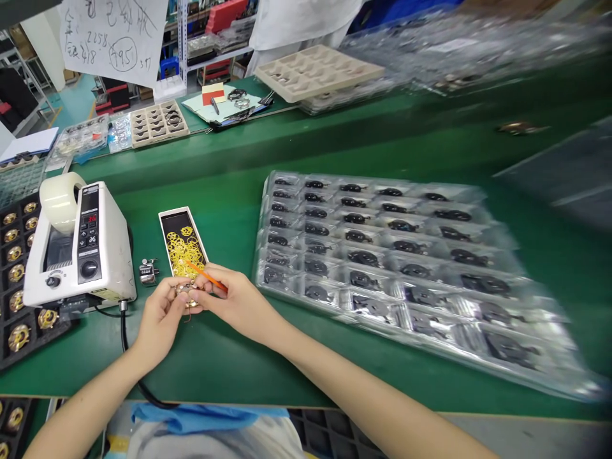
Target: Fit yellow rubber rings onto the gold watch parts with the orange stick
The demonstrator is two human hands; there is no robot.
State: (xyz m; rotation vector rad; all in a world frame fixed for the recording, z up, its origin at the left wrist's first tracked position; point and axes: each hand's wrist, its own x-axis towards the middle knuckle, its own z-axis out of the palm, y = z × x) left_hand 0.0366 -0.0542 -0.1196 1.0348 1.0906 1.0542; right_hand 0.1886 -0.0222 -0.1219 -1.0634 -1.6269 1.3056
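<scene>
My left hand (160, 319) pinches the left side of a small round gold-coloured metal part (190, 296), like a watch movement. My right hand (239, 303) is closed too, its thumb pressed on the same part, with a thin orange stick (210, 276) held between the fingers. The stick's tip points toward a narrow white-rimmed box (174, 215) with a dark inside, just beyond my hands. Thin yellow rings (184, 245) lie in a heap in that box. The fingers cover much of the gold part. A small metal counter (148, 271) stands left of the box.
A white tape dispenser (112, 248) is at my left, beside a black foam tray (7, 344) of gold round parts. Stacked clear plastic trays (258, 274) with dark parts spread across the right. A beige tray (299, 95) and a clipboard (196, 105) sit on the rear ledge.
</scene>
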